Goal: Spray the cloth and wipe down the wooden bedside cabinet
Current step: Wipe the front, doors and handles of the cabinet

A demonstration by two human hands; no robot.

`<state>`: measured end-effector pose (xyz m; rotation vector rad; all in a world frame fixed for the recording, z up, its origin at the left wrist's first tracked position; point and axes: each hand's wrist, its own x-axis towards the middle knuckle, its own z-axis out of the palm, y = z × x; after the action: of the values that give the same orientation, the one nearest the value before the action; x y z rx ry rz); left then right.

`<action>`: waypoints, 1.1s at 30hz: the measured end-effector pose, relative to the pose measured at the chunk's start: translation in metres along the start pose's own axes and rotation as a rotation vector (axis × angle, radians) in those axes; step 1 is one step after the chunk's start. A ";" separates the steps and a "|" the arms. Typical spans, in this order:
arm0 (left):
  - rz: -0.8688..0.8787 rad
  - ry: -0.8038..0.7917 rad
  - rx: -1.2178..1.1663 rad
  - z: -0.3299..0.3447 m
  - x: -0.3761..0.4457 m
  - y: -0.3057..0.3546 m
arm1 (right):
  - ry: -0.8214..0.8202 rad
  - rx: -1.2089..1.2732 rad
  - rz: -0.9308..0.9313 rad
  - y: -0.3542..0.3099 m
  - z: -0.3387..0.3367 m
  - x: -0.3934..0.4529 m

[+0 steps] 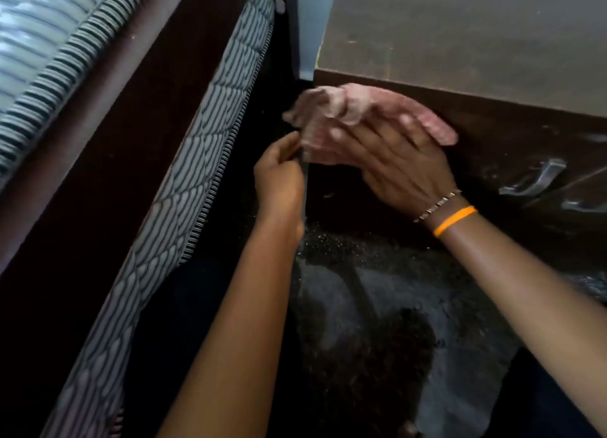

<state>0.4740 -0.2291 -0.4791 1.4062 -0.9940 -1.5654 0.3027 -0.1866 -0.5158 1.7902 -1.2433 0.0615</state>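
A: While the right hand (399, 166) lies flat on the pink cloth (371, 115), fingers fairly straight and spread, where is that cloth on the wooden bedside cabinet (476, 46)?

B: At the near left corner, just under the top's front edge, pressed against the dark front. Part of it bunches loose off the corner toward the mattress (210, 115).

A: And the left hand (279, 174)?

B: Its fingers are curled near the cloth's lower edge. It seems to pinch that edge or something thin and dark beside it; the blur keeps me from telling which. I see no spray bottle.

A: So how is this wipe done well?

B: I'd judge it best to tuck the loose bunch under the palm first, so the whole pad meets the wood. Then keep the palm flat and run along the edge toward the drawer handles (538, 178) in overlapping passes. The front looks streaked and dusty there.

A: Any risk?

B: The trailing cloth could snag the corner or drag grit off the floor (377, 289).
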 end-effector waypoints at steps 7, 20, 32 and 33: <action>0.033 -0.004 0.004 -0.001 0.000 0.000 | -0.112 -0.057 0.227 0.011 -0.014 -0.035; -0.047 -0.068 -0.153 -0.007 0.023 -0.013 | -0.161 0.092 0.251 0.008 -0.019 -0.027; -0.047 0.067 -0.366 0.007 0.016 -0.024 | -0.084 0.128 0.090 -0.026 -0.006 0.036; -0.036 0.093 -0.394 0.009 0.012 -0.029 | -0.104 0.118 0.082 -0.026 -0.005 0.032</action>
<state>0.4621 -0.2290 -0.5096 1.2103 -0.5676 -1.6013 0.3404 -0.2045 -0.5134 1.8623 -1.4128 0.0916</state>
